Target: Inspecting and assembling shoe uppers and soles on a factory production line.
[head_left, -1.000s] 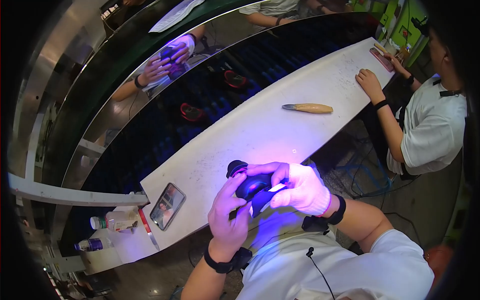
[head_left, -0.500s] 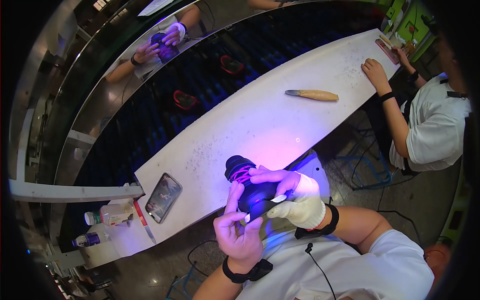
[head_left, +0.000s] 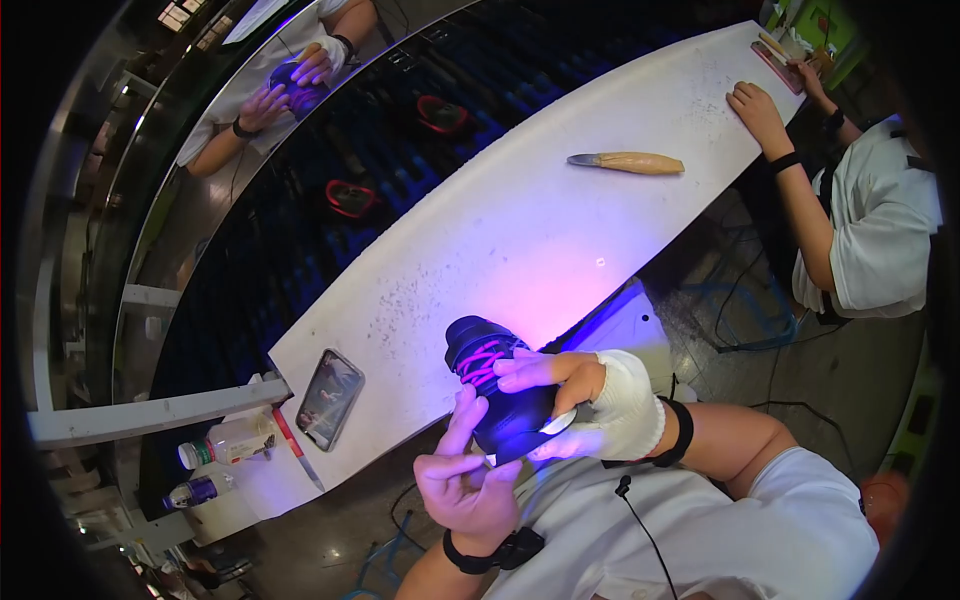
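A dark shoe with pink laces is held over the table's near edge, its collar facing away and its toe toward me. My left hand, bare and with a black wristband, is closed at the shoe's toe end, its fingers pinching near a dark flap with pale ends. My right hand wears a white glove with bare fingertips. Its fingers wrap the shoe's other side, the thumb near the flap's pale end. What exactly the flap is cannot be made out. Purple light falls on the shoe and both hands.
On the white table lie a wooden-handled brush, a phone and a red-handled tool. Two bottles lie left. Beyond runs a dark conveyor carrying red-rimmed dark items. A co-worker sits right.
The view has shifted slightly. Both hands keep hold of the shoe, which is tilted a little differently, showing more of the laces. My right fingers have shifted slightly on it.
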`<state>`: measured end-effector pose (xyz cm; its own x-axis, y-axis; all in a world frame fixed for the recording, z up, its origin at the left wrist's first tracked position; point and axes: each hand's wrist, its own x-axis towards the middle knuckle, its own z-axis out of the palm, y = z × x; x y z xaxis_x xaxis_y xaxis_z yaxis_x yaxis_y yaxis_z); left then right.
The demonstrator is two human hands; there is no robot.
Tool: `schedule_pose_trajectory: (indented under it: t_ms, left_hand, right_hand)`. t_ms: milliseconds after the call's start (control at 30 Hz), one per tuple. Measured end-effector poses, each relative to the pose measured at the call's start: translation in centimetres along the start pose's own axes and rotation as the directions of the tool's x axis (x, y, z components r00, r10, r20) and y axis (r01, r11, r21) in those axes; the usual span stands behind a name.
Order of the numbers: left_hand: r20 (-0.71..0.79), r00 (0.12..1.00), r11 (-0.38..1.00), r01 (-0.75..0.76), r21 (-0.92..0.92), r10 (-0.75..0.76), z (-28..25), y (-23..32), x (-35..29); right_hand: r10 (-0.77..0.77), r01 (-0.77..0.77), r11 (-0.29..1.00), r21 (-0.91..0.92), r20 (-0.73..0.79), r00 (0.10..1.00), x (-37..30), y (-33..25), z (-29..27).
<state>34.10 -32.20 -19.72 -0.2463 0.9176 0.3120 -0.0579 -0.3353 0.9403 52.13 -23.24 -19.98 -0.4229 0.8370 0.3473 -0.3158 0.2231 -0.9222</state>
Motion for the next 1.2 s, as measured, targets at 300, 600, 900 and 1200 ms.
schedule_pose_trajectory:
  t_ms: [300, 600, 900, 1200]
  left_hand:
    - [0.071, 0.995, 0.933, 0.044, 0.356, -0.074, -0.9, 3.1, 2.9]
    - [0.116, 0.971, 0.935, 0.166, 0.313, -0.211, -5.9, 5.0, 5.2]
    - [0.378, 0.918, 0.843, -0.107, 0.527, -0.12, -7.7, 3.1, 6.2]
    - [0.266, 0.953, 0.878, 0.0, 0.478, -0.145, -10.1, 2.3, 3.7]
  right_hand:
    - [-0.11, 0.138, 0.92, -0.366, 0.096, 0.989, 1.8, 0.1, 0.2]
    - [-0.265, 0.373, 0.724, -0.581, 0.265, 0.927, 1.9, 4.7, 0.8]
    - [-0.28, 0.43, 0.7, -0.571, 0.334, 0.9, 2.5, 4.6, 1.0]
    - [-0.365, 0.461, 0.704, -0.54, 0.282, 0.888, 2.3, 9.5, 1.9]
